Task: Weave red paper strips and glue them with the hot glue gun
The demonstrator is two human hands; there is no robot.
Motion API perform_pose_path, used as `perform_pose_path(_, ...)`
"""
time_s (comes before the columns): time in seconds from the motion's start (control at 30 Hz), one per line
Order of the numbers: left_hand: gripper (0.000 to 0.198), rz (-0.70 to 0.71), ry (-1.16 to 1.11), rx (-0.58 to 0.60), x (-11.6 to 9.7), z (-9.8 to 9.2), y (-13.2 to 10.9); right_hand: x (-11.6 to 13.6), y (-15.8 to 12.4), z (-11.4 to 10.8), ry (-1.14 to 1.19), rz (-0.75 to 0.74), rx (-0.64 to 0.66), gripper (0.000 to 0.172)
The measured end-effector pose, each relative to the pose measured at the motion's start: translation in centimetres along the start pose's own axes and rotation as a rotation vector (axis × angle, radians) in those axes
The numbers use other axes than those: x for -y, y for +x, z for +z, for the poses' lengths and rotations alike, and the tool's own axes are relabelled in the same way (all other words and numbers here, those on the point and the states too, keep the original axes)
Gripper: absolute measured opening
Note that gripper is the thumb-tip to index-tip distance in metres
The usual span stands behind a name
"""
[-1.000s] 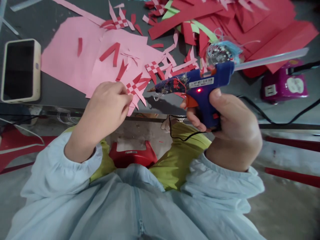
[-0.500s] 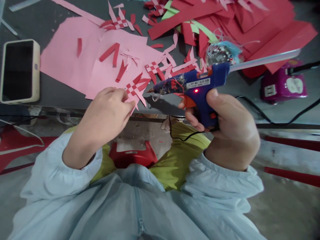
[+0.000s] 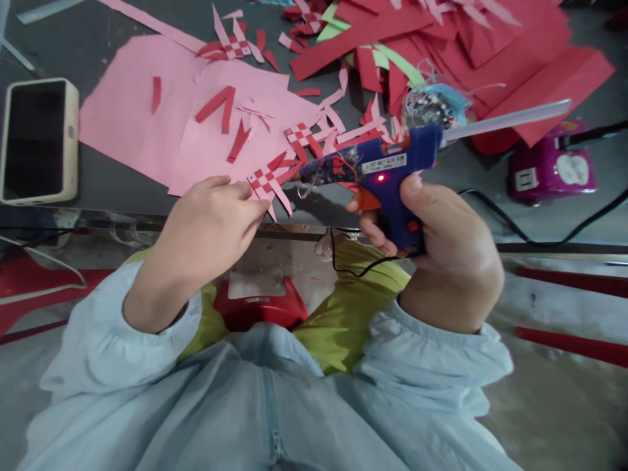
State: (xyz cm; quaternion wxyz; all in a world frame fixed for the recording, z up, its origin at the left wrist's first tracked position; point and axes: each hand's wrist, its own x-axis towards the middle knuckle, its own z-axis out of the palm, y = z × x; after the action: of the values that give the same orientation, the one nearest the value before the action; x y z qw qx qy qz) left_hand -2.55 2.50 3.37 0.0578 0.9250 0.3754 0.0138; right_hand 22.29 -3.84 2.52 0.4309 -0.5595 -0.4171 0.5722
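My right hand point(image 3: 434, 229) is wrapped round the handle of a blue hot glue gun point(image 3: 392, 176) whose red light is on. Its nozzle points left and reaches the strips of a woven red-and-pink paper fish point(image 3: 265, 181) near the table's front edge. Fingers of my left hand point(image 3: 210, 229) are closed on the left end of that fish; the fingertips are partly hidden. A second woven paper fish point(image 3: 298, 135) lies just behind, among cut strips. A clear glue stick point(image 3: 510, 121) sticks out of the gun's back.
Pink paper sheets point(image 3: 137, 111) lie at the left beside a phone point(image 3: 39, 140). Red sheets point(image 3: 520, 39) are piled at the back right. A bag of small beads point(image 3: 432, 104) and a purple box point(image 3: 549, 163) with a black cable are at the right.
The glue gun has moved slightly left in my right hand, its nozzle now at the fish's strips. The fish has shifted a little to the right.
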Motion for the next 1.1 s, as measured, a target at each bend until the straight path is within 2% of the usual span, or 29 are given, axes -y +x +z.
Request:
perform_pose_path(0.13, 0.027, -0.173, -0.022, -0.121, 0.4, 0.0, 0.1, -0.1, 0.0, -0.2, 0.002, 0.004, 0.008, 0.046)
perform_pose_path(0.2, 0.028, -0.15, -0.026, -0.184, 0.6, 0.1, 0.2, -0.1, 0.1, -0.3, 0.006, 0.003, 0.014, 0.044)
perform_pose_path(0.27, 0.028, -0.042, -0.058, -0.213, 0.8, 0.2, 0.4, -0.1, 0.0, -0.3, 0.01, -0.004, 0.018, 0.044)
perform_pose_path(0.33, 0.029, 0.064, -0.087, -0.213, 0.7, 0.4, 0.6, -0.1, 0.0, -0.3, 0.013, -0.017, 0.021, 0.044)
perform_pose_path(0.4, 0.029, 0.107, -0.094, -0.208, 0.6, 0.8, 0.8, -0.1, 0.0, -0.3, 0.01, -0.026, 0.016, 0.044)
perform_pose_path(0.53, 0.032, 0.036, -0.076, -0.188, 0.0, 1.4, 1.3, -0.1, -0.1, -0.4, 0.003, -0.017, 0.002, 0.045)
perform_pose_path(0.67, 0.027, -0.031, -0.062, -0.147, -0.2, 1.6, 1.8, -0.1, -0.2, -0.5, 0.004, -0.011, -0.005, 0.045)
perform_pose_path(0.8, 0.021, -0.059, -0.054, -0.118, -0.1, 1.5, 2.3, -0.1, -0.2, -0.5, -0.004, -0.02, -0.007, 0.046)
perform_pose_path(0.97, 0.027, -0.086, -0.023, -0.086, -0.2, 1.3, 2.7, -0.2, -0.3, -0.6, -0.01, -0.019, -0.017, 0.044)
perform_pose_path(1.1, 0.023, -0.099, -0.016, -0.088, -0.4, 1.2, 2.8, -0.2, -0.4, -0.7, -0.002, -0.025, -0.023, 0.043)
